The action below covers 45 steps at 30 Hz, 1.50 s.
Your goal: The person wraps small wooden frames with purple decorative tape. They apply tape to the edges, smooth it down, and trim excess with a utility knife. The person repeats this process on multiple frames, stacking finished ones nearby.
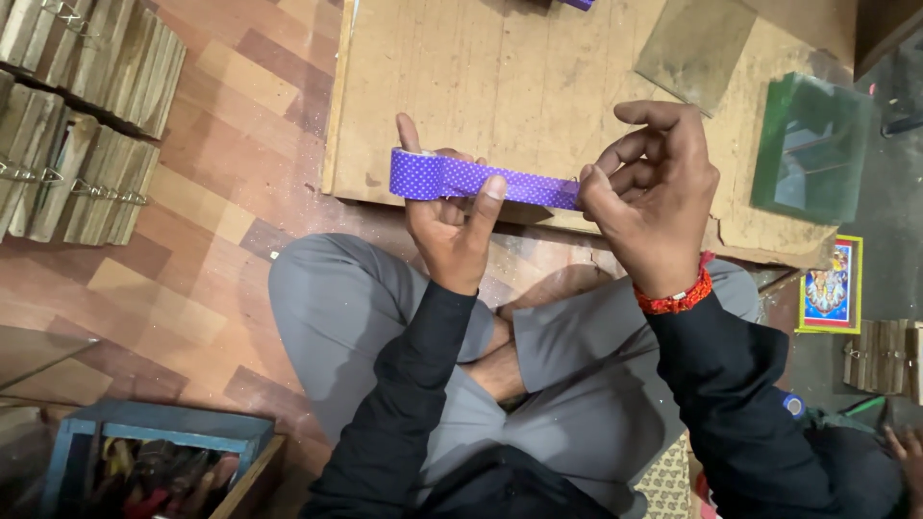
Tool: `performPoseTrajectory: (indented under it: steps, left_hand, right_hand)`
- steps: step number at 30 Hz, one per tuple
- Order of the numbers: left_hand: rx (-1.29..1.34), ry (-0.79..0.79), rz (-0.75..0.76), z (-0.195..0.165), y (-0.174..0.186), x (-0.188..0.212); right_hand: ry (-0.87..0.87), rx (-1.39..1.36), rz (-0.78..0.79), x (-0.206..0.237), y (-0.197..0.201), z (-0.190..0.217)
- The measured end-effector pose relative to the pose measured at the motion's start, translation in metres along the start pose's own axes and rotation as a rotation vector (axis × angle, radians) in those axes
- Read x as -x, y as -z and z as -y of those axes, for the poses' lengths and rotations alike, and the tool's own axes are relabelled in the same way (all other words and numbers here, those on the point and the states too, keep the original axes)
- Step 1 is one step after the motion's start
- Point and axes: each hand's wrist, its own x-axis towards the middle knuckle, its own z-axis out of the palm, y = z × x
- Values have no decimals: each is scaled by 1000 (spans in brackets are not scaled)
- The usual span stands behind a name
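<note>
A roll of purple tape with white dots (415, 174) sits in my left hand (447, 226), fingers wrapped round it. A strip of the tape (524, 187) is pulled out to the right. My right hand (654, 202) pinches the strip's free end between thumb and fingers. A red beaded band circles that wrist. Both hands hover above the near edge of a brown board (519, 77) lying on the floor, over my crossed legs in grey trousers.
Stacks of wooden frame pieces with metal clips (77, 115) lie at the left. Glass panes (812, 149) rest on the board's right side. A framed colourful picture (833, 285) stands at the right. A blue box of tools (154, 461) sits bottom left.
</note>
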Motion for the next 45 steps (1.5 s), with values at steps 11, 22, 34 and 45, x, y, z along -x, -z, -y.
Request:
performPoseTrajectory:
  steps: [11, 22, 34, 45]
  left_hand:
    - [-11, 16, -9, -3, 4, 1]
    - [-80, 12, -61, 10, -11, -15]
    - [-52, 4, -44, 15, -20, -21]
    - [-33, 3, -117, 16, -24, -15]
  right_hand:
    - [-188, -121, -17, -48, 32, -117]
    - [339, 188, -245, 38, 22, -120]
    - [276, 326, 151, -3, 27, -57]
    - [265, 424, 117, 5, 75, -71]
